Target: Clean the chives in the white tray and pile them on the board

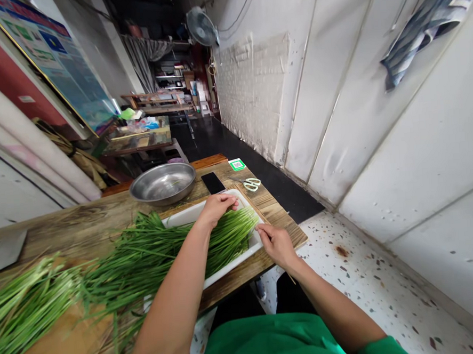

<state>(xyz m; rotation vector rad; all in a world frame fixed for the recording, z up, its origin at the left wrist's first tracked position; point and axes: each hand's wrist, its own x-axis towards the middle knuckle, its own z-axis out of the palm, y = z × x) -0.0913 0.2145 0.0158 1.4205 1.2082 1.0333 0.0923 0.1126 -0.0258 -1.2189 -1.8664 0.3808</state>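
- Firstly, left hand [220,209], one: bent over the far side of the tray, thumb and fingers drawn together; whether a stalk is pinched between them, cannot tell.
- Right hand [278,244], one: at the tray's near right corner, thumb and forefinger brought close; whether they grip a stalk, cannot tell.
- Bunch in the tray [232,236], one, of green stalks too many to count: beneath the left hand and forearm, to the left of the right hand. Long axis runs along the tray; pale ends point right, leafy ends trail left over the table. Right fingertips sit just beside the pale ends, the nearer hand to them.
- White tray [226,264], one: lengthwise on the table, under the bunch.
- Scissors [252,184], one pair, pale handles: beyond the tray's right end.
- Dark phone [213,183], one: just beyond the tray.
- Green-edged card [237,164], one: near the table's far corner.
- Metal bowl [162,184], one: left of the phone.
- Second bunch [36,301], one, pale green: far left, partly on a brown board [58,348].
- Flat metal piece [4,250], one: left edge.
- Wooden table [291,229], one: beneath all these.
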